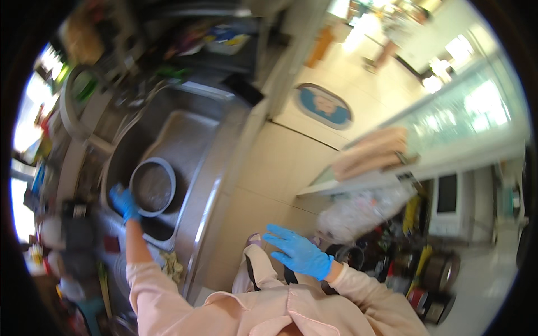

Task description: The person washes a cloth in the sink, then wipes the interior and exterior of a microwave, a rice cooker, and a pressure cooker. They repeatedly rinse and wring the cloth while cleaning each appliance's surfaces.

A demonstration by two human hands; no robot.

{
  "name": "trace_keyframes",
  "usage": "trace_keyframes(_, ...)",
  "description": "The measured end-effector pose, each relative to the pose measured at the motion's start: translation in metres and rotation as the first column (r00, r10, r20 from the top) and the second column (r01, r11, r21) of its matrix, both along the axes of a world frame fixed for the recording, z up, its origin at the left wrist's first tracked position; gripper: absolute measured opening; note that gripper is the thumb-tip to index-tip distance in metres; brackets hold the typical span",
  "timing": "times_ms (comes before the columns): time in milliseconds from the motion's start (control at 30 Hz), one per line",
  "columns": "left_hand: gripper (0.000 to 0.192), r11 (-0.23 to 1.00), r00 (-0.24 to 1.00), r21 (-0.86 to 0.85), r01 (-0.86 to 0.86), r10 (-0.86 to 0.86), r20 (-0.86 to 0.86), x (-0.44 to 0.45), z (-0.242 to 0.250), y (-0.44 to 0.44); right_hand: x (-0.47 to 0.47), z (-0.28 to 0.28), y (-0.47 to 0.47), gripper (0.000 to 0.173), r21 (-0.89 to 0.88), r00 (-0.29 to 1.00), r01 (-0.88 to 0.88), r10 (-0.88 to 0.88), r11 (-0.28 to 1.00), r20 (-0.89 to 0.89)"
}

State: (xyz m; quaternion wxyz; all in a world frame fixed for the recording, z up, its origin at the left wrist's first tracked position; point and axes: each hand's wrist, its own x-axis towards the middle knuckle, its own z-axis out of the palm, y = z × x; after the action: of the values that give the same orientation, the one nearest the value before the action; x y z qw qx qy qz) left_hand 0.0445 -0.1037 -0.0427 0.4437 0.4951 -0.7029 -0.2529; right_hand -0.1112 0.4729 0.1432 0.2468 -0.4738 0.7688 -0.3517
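Observation:
My left hand (125, 203), in a blue glove, reaches into a stainless steel sink (197, 151) at the left side of a round grey basin (170, 197). Its fingers are blurred, so whether they grip the rim cannot be told. The basin seems to hold some water. In a matching blue glove, my right hand (296, 251) hangs over the floor in front of my body, fingers spread and nothing in it. A curved pale faucet (69, 105) rises behind the sink, and a yellowish cloth (171, 266) lies by its near corner.
A dark flat object (243, 89) rests at the sink's far corner. Right of me are a glass-paned door (454, 117) with a towel (372, 153) over it, plastic bags (363, 212) and a white microwave (449, 206). An oval mat (323, 106) lies beyond the doorway; another person (399, 31) is farther off.

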Motion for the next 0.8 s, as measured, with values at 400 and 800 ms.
trace_keyframes(400, 0.022, 0.948, 0.772, -0.264, 0.178, 0.032, 0.634, -0.012, 0.091, 0.017, 0.014, -0.004, 0.078, 0.048, -0.056, 0.961, 0.243, -0.248, 0.968, -0.118)
trace_keyframes(800, 0.03, 0.824, 0.559, 0.462, 0.327, -0.563, 0.608, -0.023, 0.059, -0.041, 0.027, 0.019, 0.12, 0.048, 0.025, 0.91, 0.409, -0.406, 0.912, -0.087)
